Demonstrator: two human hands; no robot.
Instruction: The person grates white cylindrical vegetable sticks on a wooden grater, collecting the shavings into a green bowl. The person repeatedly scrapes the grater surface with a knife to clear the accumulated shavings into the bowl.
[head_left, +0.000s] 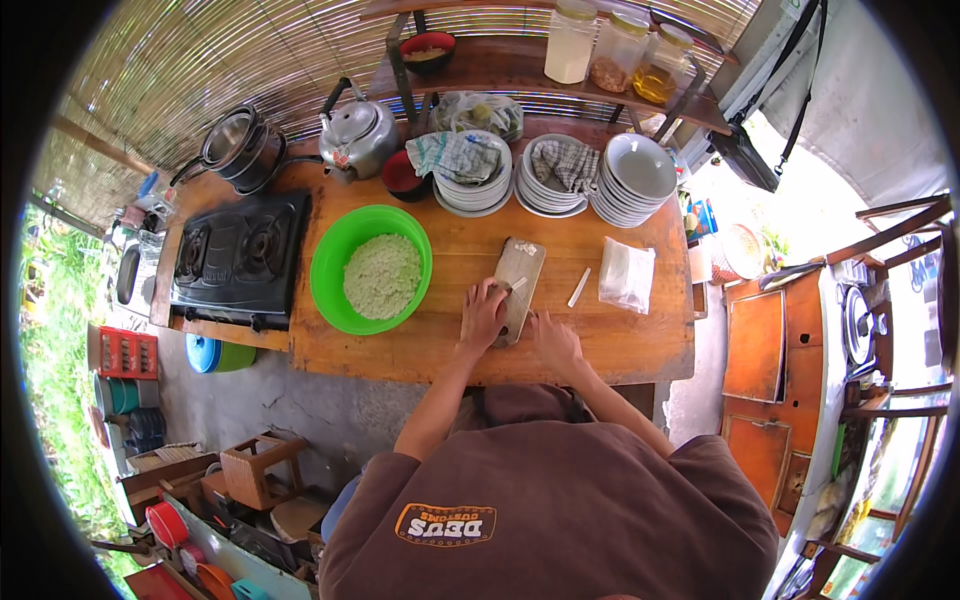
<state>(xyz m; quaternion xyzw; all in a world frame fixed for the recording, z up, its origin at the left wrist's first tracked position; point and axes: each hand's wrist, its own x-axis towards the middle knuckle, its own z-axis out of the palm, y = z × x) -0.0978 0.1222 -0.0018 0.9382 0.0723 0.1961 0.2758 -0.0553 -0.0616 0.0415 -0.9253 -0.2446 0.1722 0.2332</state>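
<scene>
My left hand (484, 311) rests at the left edge of a small wooden cutting board (529, 271), its fingers on a white strip (519, 283). A thin knife is in my right hand (553, 339), just right of the board, its blade reaching over the wood towards my left fingers. Small white pieces (526, 248) lie at the board's far end. To the right, a white stick (579, 287) lies on the wooden table, and beyond it a clear plastic packet (627, 275) with pale contents. A green plastic basin (320, 262) holding white crumbly food stands left of my hands.
A black two-burner gas stove (240, 259) sits at the left, with a metal kettle (358, 135) behind it. Stacked white bowls (637, 172), some under cloths (461, 159), line the table's back. Above them, a wooden shelf (495, 64) carries jars (570, 49).
</scene>
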